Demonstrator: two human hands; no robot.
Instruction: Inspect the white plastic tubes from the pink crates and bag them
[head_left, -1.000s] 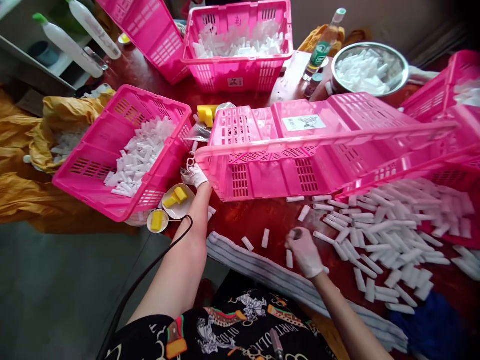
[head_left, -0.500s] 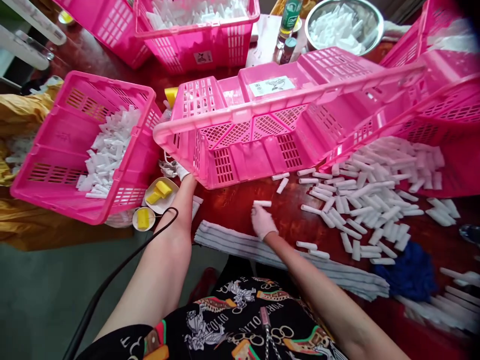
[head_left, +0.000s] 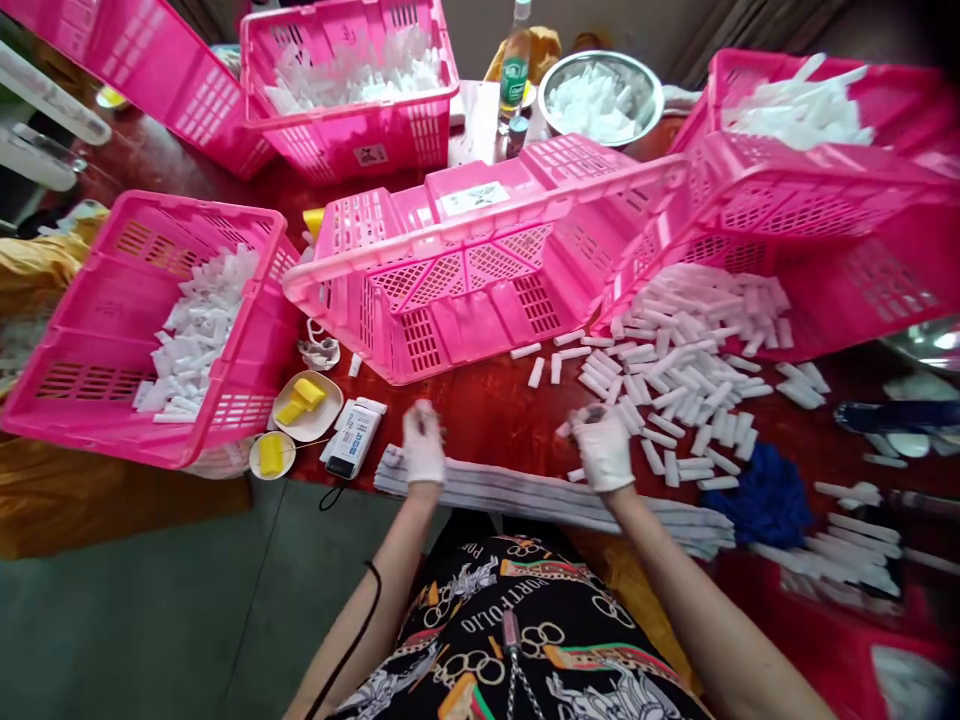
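My left hand (head_left: 424,445), in a white glove, is just above the front edge of the red table, beside a folded striped towel (head_left: 495,490). Its fingers are curled, and what they hold, if anything, is blurred. My right hand (head_left: 604,448), also gloved, is at the left side of a heap of short white rods (head_left: 682,380). The fingers bend downward over a single white rod (head_left: 564,430), which partly shows beside them; whether they grip it is unclear. Ahead of both hands a pink plastic basket (head_left: 472,315) lies tipped on its side, its opening toward me.
At left, a pink basket (head_left: 67,330) holds white pieces. Near it are a plate with yellow blocks (head_left: 301,398), a small dish (head_left: 271,455) and a white device (head_left: 355,437). A glass bottle (head_left: 514,80) and a steel bowl (head_left: 651,100) stand behind. Blue cloth (head_left: 761,500) lies right.
My left hand has come back from beside the tipped basket to the table's front edge. My right hand has moved right, toward the heap, away from the rod at its fingers. The view has shifted.
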